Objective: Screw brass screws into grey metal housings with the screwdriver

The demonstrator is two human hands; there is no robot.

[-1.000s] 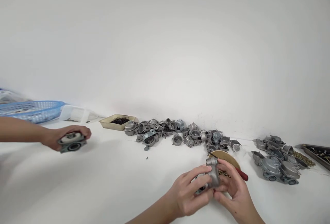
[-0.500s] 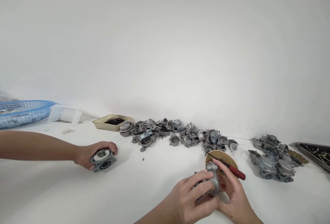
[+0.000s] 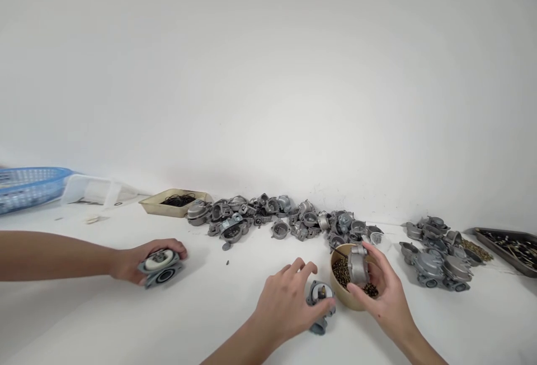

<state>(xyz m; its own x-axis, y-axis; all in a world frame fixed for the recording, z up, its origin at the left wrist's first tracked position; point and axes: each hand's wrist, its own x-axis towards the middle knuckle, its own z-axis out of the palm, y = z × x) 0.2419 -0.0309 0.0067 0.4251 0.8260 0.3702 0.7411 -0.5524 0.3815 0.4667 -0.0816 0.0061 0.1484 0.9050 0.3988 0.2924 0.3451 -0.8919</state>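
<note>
In my right hand (image 3: 388,292) is a rounded silver-grey float bowl (image 3: 358,264), pinched between thumb and fingers above a tan tub (image 3: 352,302) of small brass screws. My left hand (image 3: 283,300) has its fingers spread, and its thumb lies across a carburetor body (image 3: 319,327) with a white float on top. Whether the thumb presses on that body does not show. Behind the float bowl, a thin dark shaft (image 3: 339,252) leans on the tub's rim. At the left, another person's hand (image 3: 130,264) grips a similar carburetor body (image 3: 161,275).
A heap of grey metal castings (image 3: 280,229) runs along the wall. More castings (image 3: 438,267) sit at right, near loose brass parts (image 3: 478,250) and a dark tray (image 3: 509,247). A tray of black rings (image 3: 176,202), a clear container (image 3: 92,190) and a blue basket (image 3: 33,186) stand left.
My hands have moved apart, the left one opening out from the metal parts. My right hand has raised the float bowl over the tub. The screwdriver's red handle has gone out of sight.
</note>
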